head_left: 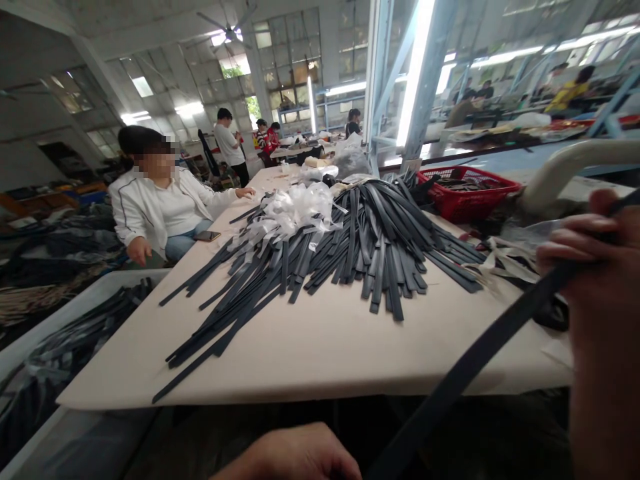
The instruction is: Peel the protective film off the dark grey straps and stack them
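Observation:
A long dark strap (475, 353) slants across the lower right, out in front of the table edge. My right hand (590, 247) has its fingers wrapped around the upper part of it. At the bottom edge is my left hand (305, 453), its back up and its fingers curling down out of the picture, close to the strap's lower end; what it grips is hidden. Beyond my hands, a big pile of similar dark straps (370, 247) fans out over the pale table (320, 353). White strips (300, 210) lie bunched on top of the pile.
A person in a white jacket (160, 200) sits at the table's left side, one hand on the tabletop. A red basket (465, 197) stands at the back right, near a pale curved pipe (565, 170). A white bin (95, 307) with dark straps is at the left.

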The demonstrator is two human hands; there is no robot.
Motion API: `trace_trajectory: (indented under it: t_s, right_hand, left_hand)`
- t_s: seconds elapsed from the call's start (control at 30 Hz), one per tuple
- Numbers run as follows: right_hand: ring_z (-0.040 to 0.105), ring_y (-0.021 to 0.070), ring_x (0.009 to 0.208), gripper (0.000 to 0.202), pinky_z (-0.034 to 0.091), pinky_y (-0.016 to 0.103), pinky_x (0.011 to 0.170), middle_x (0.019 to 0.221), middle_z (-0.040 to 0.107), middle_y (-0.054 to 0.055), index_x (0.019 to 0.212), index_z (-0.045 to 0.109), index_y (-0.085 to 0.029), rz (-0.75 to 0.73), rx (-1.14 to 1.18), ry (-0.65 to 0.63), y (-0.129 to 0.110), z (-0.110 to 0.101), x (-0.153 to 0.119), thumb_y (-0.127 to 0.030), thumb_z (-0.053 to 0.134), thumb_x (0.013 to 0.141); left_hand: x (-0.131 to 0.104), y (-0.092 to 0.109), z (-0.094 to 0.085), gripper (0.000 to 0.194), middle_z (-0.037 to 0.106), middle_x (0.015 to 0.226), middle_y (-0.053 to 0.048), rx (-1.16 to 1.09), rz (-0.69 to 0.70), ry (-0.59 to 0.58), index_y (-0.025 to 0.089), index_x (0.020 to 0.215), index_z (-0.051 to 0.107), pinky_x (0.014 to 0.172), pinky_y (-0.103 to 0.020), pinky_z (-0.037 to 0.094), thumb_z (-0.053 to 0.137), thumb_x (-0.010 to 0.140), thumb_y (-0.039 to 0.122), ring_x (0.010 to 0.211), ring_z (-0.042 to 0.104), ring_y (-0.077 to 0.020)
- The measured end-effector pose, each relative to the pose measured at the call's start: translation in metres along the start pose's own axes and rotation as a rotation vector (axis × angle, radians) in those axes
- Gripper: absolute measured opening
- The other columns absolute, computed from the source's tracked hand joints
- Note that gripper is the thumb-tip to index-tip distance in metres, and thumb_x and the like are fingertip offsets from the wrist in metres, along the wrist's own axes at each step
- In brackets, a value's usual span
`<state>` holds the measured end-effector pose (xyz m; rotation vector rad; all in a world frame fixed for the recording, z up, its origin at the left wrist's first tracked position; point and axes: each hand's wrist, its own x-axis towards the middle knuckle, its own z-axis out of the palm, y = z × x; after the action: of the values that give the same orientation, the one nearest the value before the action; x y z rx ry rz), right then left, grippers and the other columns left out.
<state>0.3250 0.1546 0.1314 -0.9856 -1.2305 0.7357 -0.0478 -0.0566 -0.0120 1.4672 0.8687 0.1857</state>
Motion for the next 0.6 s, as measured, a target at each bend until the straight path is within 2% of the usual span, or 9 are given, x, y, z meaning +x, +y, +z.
trace_trajectory:
  t_s: [0.07,0.1,0.13,0.2,0.23,0.27,0.37,0.47,0.6]
  right_hand:
    - [0.072,0.0185,0.075,0.054,0.032,0.039,0.047,0.137,0.062,0.008,0.097,0.076,-0.031,0.050,-0.006,0.008,0.008,-0.013,-0.015,-0.058,0.029,0.099]
    - [0.068,0.0130,0.058,0.054,0.029,0.036,0.042,0.117,0.073,0.011,0.094,0.076,-0.032,0.093,0.003,-0.014,0.016,-0.014,-0.025,-0.059,0.029,0.098]
    - [0.058,0.0082,0.042,0.052,0.026,0.033,0.038,0.091,0.076,0.012,0.095,0.076,-0.032,0.147,0.026,-0.058,0.027,-0.012,-0.037,-0.058,0.031,0.097]
    - [0.031,0.0037,0.025,0.041,0.018,0.027,0.032,0.052,0.059,0.003,0.096,0.072,-0.030,0.271,0.099,-0.169,0.055,0.004,-0.065,-0.057,0.042,0.094]
    - [0.027,0.0049,0.025,0.037,0.018,0.026,0.032,0.046,0.050,-0.002,0.095,0.069,-0.028,0.330,0.125,-0.225,0.070,0.016,-0.081,-0.058,0.047,0.091]
    - [0.030,0.0067,0.027,0.035,0.019,0.025,0.031,0.048,0.050,-0.003,0.094,0.066,-0.027,0.368,0.110,-0.240,0.084,0.028,-0.097,-0.059,0.051,0.090]
    - [0.045,0.0112,0.037,0.038,0.034,0.025,0.035,0.060,0.061,0.000,0.095,0.062,-0.023,0.323,-0.123,-0.312,0.119,0.058,-0.138,-0.059,0.052,0.090]
    - [0.050,0.0122,0.041,0.036,0.044,0.026,0.043,0.064,0.063,0.000,0.096,0.063,-0.022,0.169,-0.349,-0.320,0.134,0.066,-0.158,-0.054,0.047,0.095]
    - [0.050,0.0123,0.040,0.033,0.046,0.026,0.045,0.068,0.065,-0.001,0.099,0.063,-0.023,0.088,-0.406,-0.272,0.136,0.061,-0.161,-0.049,0.043,0.098]
  left_hand:
    - [0.008,0.023,-0.043,0.028,0.077,0.087,0.000,0.088,0.045,0.057,0.025,0.099,0.079,0.076,-0.028,0.051,0.071,0.079,0.043,0.080,0.068,-0.0215]
    - [0.015,0.036,-0.069,0.027,0.077,0.087,-0.002,0.113,0.089,0.209,0.023,0.097,0.079,0.079,-0.029,0.051,0.067,0.082,0.041,0.082,0.069,-0.0217]
    - [0.024,0.048,-0.098,0.026,0.077,0.084,-0.004,0.142,0.126,0.380,0.021,0.091,0.079,0.079,-0.030,0.051,0.063,0.084,0.040,0.081,0.069,-0.0218]
    - [0.049,0.068,-0.160,0.023,0.077,0.084,-0.005,0.286,0.137,0.760,0.018,0.084,0.077,0.079,-0.029,0.051,0.064,0.083,0.037,0.082,0.069,-0.0215]
    - [0.063,0.075,-0.191,0.022,0.077,0.087,-0.005,0.379,0.075,0.990,0.019,0.086,0.076,0.079,-0.028,0.051,0.063,0.083,0.037,0.084,0.069,-0.0211]
    - [0.078,0.079,-0.220,0.025,0.077,0.093,-0.007,0.407,0.030,1.105,0.017,0.093,0.074,0.082,-0.029,0.051,0.060,0.086,0.036,0.089,0.069,-0.0220]
    - [0.122,0.078,-0.287,0.033,0.073,0.108,-0.018,0.439,-0.090,1.262,0.011,0.100,0.070,0.092,-0.035,0.047,0.067,0.082,0.038,0.104,0.066,-0.0277]
    - [0.151,0.067,-0.320,0.032,0.072,0.110,-0.021,0.441,-0.182,1.317,0.012,0.089,0.071,0.095,-0.037,0.044,0.081,0.069,0.034,0.113,0.062,-0.0316]
    - [0.162,0.055,-0.333,0.014,0.076,0.101,-0.015,0.374,-0.191,1.325,0.017,0.071,0.070,0.096,-0.035,0.043,0.081,0.065,0.024,0.113,0.062,-0.0299]
